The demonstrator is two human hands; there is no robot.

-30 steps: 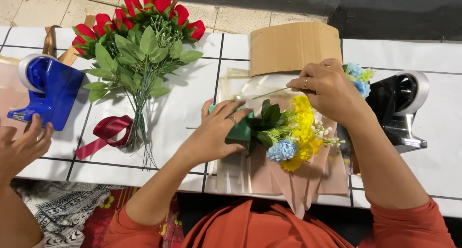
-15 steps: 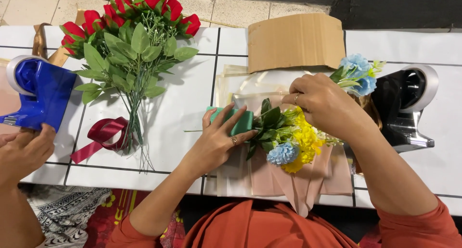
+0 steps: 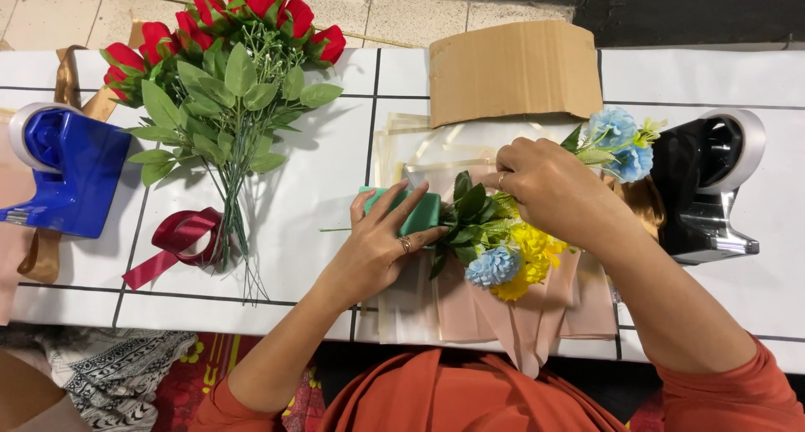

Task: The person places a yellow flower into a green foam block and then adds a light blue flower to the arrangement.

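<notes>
My left hand (image 3: 379,246) rests flat on a small green foam block (image 3: 422,211), pressing it onto pink wrapping sheets (image 3: 537,310). My right hand (image 3: 549,189) pinches a stem with blue flowers (image 3: 619,143) and pushes it toward the block. Green leaves, yellow flowers (image 3: 532,252) and one more blue flower (image 3: 493,266) stick out of the block's right side. Clear and cream sheets (image 3: 436,151) lie under the arrangement.
A bunch of red roses (image 3: 226,55) with a dark red ribbon (image 3: 176,239) lies at the left. A blue tape dispenser (image 3: 63,168) stands at the far left, a black one (image 3: 708,189) at the right. A cardboard piece (image 3: 513,67) lies behind. The table's near edge is close.
My left hand slid further onto the green block. My right hand moved left with the blue-flower stem, closer to the block. A second person's hand at the far left is no longer in view.
</notes>
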